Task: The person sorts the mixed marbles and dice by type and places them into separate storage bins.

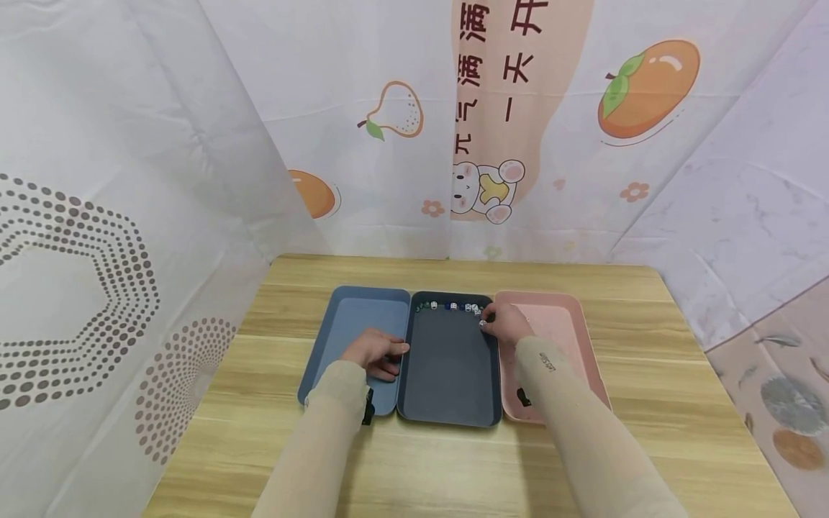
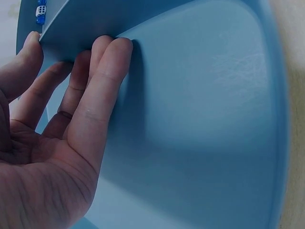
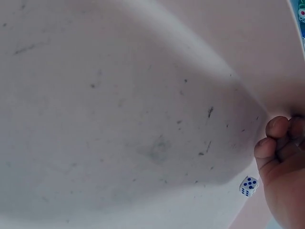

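Observation:
My left hand [image 1: 376, 352] is at the right wall of the blue tray [image 1: 355, 306]. In the left wrist view its thumb lies at the rim, and the fingers [image 2: 95, 105] are against the wall's inner side. My right hand [image 1: 508, 324] reaches over the wall between the pink tray [image 1: 566, 309] and the dark tray [image 1: 450, 367]. Between its thumb and fingertips it pinches a white die [image 1: 482, 323]. Several white dice [image 1: 468, 307] and small blue and green pieces line the dark tray's far end. The right wrist view hides the pinched die.
One white die with blue dots [image 3: 248, 186] lies in the pink tray near my right hand. The three trays stand side by side on a wooden table [image 1: 434, 467]. A printed cloth [image 1: 388, 187] hangs behind the table.

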A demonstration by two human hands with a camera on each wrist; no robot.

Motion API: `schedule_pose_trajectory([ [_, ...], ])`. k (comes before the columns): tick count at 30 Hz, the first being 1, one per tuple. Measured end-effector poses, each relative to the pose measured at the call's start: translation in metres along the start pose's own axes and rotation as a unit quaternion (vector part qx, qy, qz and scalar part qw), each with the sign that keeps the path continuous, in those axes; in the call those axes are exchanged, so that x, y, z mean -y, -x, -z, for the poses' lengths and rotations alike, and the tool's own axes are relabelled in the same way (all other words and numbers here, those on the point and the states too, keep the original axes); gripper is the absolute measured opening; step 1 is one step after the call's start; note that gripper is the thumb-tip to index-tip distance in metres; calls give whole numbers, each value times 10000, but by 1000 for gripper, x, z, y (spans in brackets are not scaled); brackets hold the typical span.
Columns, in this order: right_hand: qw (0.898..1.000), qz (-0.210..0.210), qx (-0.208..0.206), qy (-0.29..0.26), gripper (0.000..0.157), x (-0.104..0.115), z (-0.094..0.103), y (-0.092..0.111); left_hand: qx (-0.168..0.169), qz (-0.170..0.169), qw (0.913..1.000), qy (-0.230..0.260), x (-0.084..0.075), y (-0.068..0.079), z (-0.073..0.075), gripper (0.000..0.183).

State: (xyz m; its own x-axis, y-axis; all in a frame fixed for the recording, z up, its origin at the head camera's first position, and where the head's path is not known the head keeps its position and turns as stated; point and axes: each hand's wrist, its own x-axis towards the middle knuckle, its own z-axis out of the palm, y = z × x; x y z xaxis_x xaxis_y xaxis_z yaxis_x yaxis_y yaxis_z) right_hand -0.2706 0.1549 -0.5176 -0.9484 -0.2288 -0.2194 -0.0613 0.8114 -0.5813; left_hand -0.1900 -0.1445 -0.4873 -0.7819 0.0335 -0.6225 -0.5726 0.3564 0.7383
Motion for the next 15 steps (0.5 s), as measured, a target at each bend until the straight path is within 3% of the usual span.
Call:
schedule_pose_trajectory([
  [8,9998,173,-74,-43,18,-4,-1,0,-5,21,10000,44,0,-2,0,45],
  [15,9977,632,-249,-44,19,-9,-1,-2,-15,46,10000,73,0,-2,0,45],
])
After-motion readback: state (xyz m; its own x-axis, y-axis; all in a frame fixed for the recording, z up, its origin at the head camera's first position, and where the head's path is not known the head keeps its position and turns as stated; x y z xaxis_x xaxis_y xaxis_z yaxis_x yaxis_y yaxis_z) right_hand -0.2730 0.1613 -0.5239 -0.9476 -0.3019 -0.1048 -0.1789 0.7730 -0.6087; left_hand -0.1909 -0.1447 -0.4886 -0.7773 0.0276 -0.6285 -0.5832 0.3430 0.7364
